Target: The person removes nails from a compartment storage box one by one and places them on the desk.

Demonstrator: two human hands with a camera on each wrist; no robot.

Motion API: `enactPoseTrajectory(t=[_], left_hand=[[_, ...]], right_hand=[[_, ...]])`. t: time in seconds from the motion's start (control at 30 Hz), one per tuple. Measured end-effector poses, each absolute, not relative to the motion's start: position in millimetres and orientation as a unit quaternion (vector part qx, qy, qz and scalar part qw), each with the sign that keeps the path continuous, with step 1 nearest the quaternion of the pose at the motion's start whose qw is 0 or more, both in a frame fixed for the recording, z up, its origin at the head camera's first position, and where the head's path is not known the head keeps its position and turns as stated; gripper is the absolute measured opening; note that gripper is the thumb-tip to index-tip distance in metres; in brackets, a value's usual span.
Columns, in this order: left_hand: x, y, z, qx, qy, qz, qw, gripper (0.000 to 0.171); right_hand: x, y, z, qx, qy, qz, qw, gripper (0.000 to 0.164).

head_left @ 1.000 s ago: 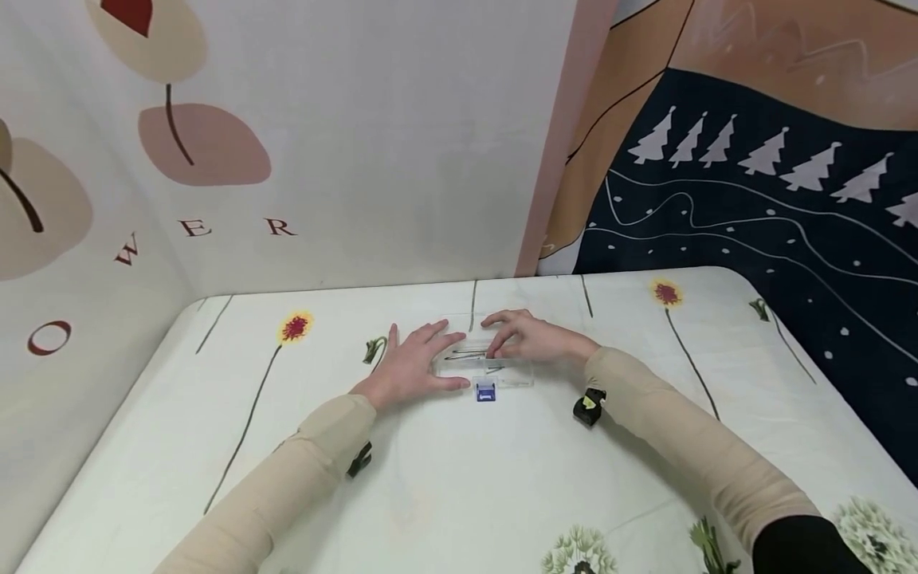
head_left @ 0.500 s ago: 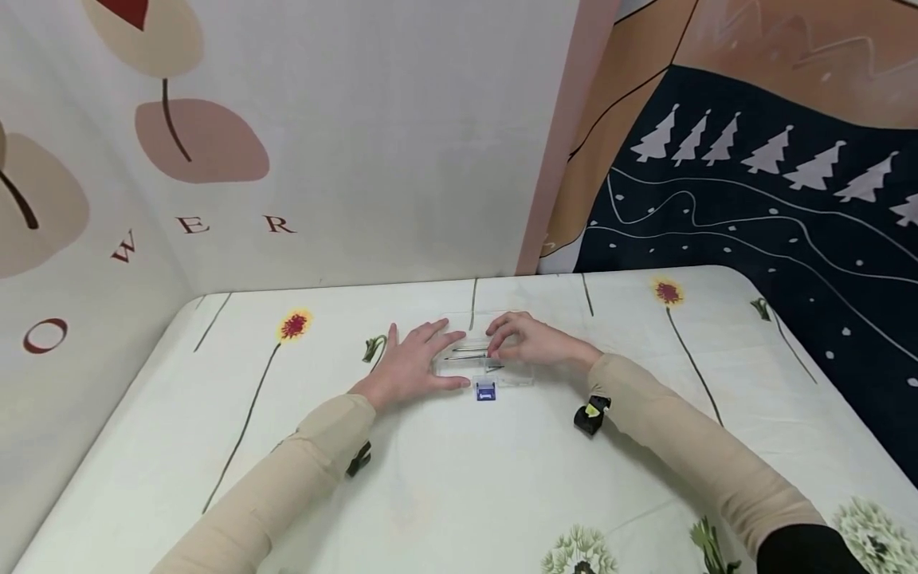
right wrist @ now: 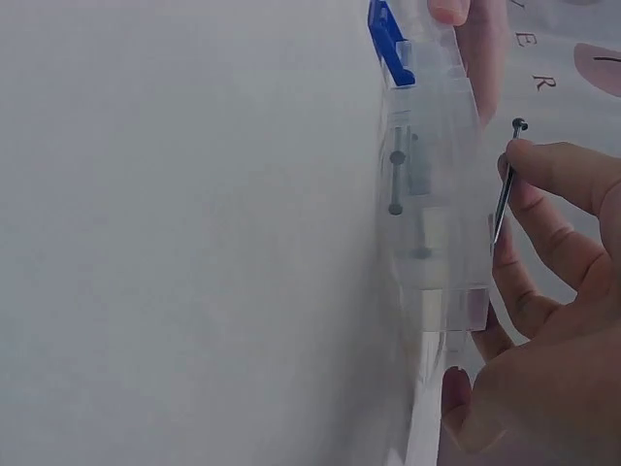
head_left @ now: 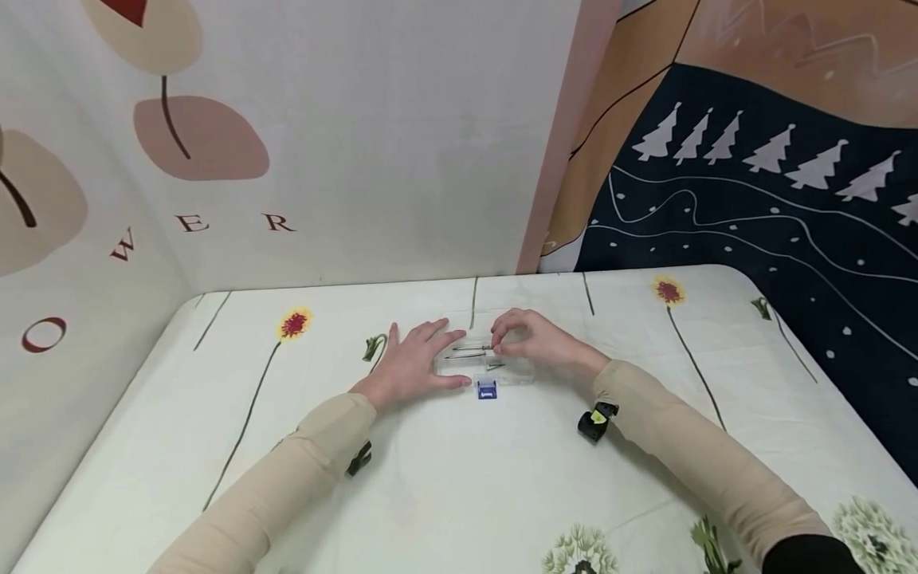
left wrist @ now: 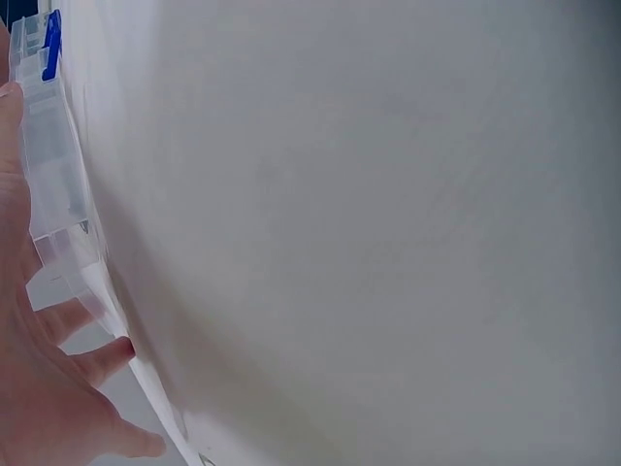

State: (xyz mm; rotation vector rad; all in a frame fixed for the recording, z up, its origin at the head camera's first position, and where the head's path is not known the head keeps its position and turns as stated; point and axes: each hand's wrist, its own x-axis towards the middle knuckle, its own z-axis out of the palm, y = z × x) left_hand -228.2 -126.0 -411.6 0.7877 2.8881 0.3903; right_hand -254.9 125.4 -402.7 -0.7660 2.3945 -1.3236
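A clear plastic compartment box [head_left: 518, 378] with a blue latch [head_left: 487, 391] lies on the table between the hands. Several thin dark metal rods [head_left: 464, 356] show inside it. My left hand [head_left: 410, 365] has its fingers spread at the box's left side, with the thumb near the latch. Close over the box's right part, my right hand [head_left: 534, 338] pinches a thin metal pin [right wrist: 506, 199] with a small knobbed end, between thumb and fingertips. In the right wrist view the pin stands tilted beside the box wall [right wrist: 441, 184], its lower end at the wall.
The white table cover [head_left: 459, 486] carries printed flowers. A pale curtain [head_left: 402, 159] hangs behind the table, and a dark cloth with printed trees [head_left: 717, 215] at the right. A black wrist camera [head_left: 597, 422] sits on the right sleeve.
My right hand has shifted slightly to the right over the box, its fingers drawn closer together. The left hand has stayed in place.
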Motion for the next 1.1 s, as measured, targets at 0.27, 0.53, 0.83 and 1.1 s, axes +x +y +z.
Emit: enactPoseTrajectory(t=[0.27, 0.53, 0.83, 1.1], left_hand=[[-229, -126, -412, 0.263, 0.955, 0.127, 0.057, 0.082], [-227, -125, -412, 0.267, 0.954, 0.126, 0.055, 0.083], [-226, -126, -411, 0.267, 0.954, 0.126, 0.054, 0.083], [-226, -124, -411, 0.265, 0.955, 0.122, 0.06, 0.083]], right_hand=[[-249, 132, -395, -0.263, 0.823, -0.491, 0.11, 0.006], [-246, 141, -396, -0.258, 0.815, -0.506, 0.113, 0.008], [-242, 151, -396, -0.251, 0.824, -0.496, 0.109, 0.008], [-242, 164, -399, -0.232, 0.833, -0.493, 0.1, 0.008]])
